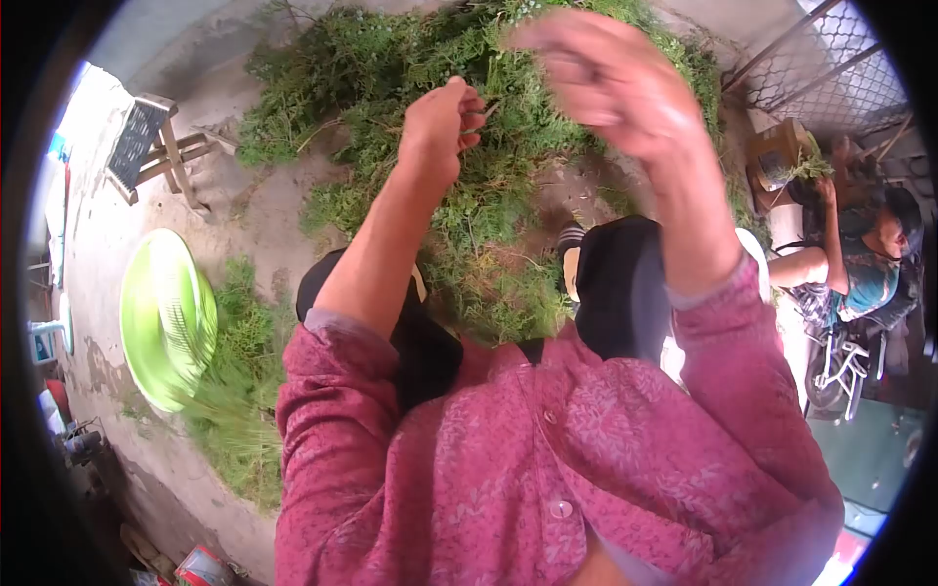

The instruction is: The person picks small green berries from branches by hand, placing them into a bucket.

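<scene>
My left hand (446,122) is raised over a large heap of green conifer branches (362,68). Its fingers are curled together, and I cannot tell what is between them. To the right, my right hand (625,88) is above the same heap, smeared by motion, its fingers pointing up and left. More loose sprigs (489,298) lie on the ground between my knees.
A bright green plastic basket (147,322) stands tilted at the left, beside a second pile of greenery (239,430). Behind it is a small wooden stool (161,151). At the right another person (865,254) sits holding a sprig, near a mesh fence (831,73).
</scene>
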{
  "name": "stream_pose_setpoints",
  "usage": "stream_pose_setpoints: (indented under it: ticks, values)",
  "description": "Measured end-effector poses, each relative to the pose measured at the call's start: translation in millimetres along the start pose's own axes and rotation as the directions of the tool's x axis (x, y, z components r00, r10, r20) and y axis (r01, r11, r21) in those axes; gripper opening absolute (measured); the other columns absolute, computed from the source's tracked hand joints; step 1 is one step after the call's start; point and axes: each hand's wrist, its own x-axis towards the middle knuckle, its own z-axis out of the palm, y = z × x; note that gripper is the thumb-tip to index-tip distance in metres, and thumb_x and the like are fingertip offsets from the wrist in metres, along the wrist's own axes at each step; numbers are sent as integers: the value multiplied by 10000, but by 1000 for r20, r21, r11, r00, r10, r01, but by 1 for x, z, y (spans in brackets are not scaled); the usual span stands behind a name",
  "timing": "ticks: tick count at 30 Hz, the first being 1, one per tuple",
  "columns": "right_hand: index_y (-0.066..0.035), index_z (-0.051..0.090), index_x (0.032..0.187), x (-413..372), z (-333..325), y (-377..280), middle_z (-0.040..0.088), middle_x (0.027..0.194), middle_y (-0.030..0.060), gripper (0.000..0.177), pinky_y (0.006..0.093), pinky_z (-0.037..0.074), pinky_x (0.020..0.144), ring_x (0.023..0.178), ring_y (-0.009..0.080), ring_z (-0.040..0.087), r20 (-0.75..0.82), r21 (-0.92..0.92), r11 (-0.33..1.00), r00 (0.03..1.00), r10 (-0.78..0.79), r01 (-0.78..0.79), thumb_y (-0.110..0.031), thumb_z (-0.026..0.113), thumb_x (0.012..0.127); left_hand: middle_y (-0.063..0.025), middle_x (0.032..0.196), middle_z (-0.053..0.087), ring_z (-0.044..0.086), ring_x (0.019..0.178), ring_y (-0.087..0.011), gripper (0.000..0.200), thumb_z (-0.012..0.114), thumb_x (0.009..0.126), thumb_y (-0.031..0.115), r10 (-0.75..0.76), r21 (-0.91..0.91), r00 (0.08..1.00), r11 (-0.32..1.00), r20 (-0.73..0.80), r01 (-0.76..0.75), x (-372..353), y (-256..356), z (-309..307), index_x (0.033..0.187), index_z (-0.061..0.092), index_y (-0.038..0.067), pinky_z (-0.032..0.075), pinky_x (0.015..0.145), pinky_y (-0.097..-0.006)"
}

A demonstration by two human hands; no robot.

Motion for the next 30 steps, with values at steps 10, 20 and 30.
stream_pose_setpoints:
  ticks: [10,20,30]
  values:
    - [-32,624,852,-405,-245,100,513,624,13,174,227,372,474,537,89,474,-950,-299,362,242,-195,-883,-185,547,823,-90,896,581,517,726,-160,309,452,886,278,160,-205,987,966,-12,-159,-3,36,-27,966,519,-13,416,629,-298]
    - [7,608,914,-226,-209,57,616,844,154,356,335,436,704,775,250,582,-624,-781,104,765,-158,-615,-310,536,766,-123,883,590,534,708,-185,323,440,892,269,233,-303,971,923,-46,-236,6,47,-38,1019,486,-24,427,616,-320]
    - [-22,573,1039,68,-158,192,580,788,17,339,256,466,658,692,108,525,-338,-482,647,807,484,-591,-254,605,795,-101,829,601,530,678,-199,295,425,902,285,270,-502,955,814,-120,-293,-10,74,-71,992,513,18,449,613,-352]
